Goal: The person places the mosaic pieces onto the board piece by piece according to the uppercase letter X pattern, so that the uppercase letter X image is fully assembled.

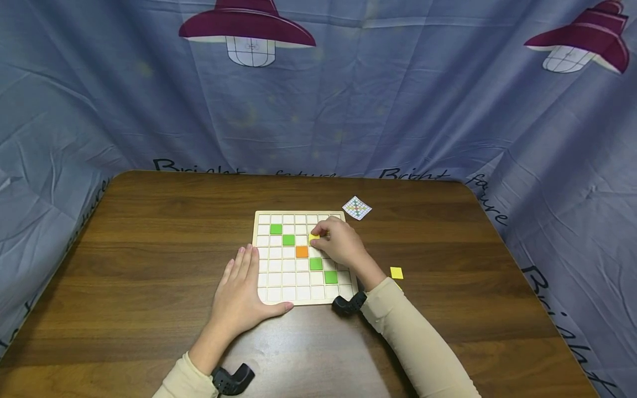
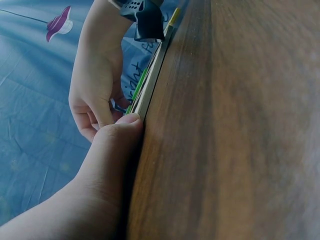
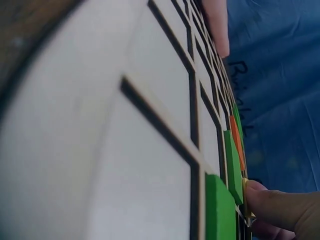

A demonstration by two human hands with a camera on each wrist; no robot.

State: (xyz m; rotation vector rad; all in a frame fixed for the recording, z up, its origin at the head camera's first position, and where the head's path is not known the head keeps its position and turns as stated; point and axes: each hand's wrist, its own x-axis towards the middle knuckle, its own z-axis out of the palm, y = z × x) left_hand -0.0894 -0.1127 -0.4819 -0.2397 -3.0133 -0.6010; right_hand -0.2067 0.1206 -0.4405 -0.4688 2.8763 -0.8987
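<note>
A pale wooden grid board (image 1: 275, 303) with white square cells lies on the table. Green tiles (image 1: 288, 240) and an orange tile (image 1: 301, 251) form a diagonal line across it. With thumb and fingers, my right hand (image 1: 340, 241) pinches a yellow tile (image 1: 314, 237) at a cell in the upper right part of the board; the right wrist view shows this yellow tile (image 3: 245, 192) beside the green ones. My left hand (image 1: 240, 296) lies with straight fingers along the board's left edge, its thumb (image 2: 131, 119) touching the front edge.
A small patterned card (image 1: 356, 208) lies behind the board's far right corner. To the right of the board is a loose yellow tile (image 1: 396, 273), with another partly hidden by the right sleeve. A blue curtain (image 1: 318, 110) hangs behind the wooden table (image 1: 149, 249).
</note>
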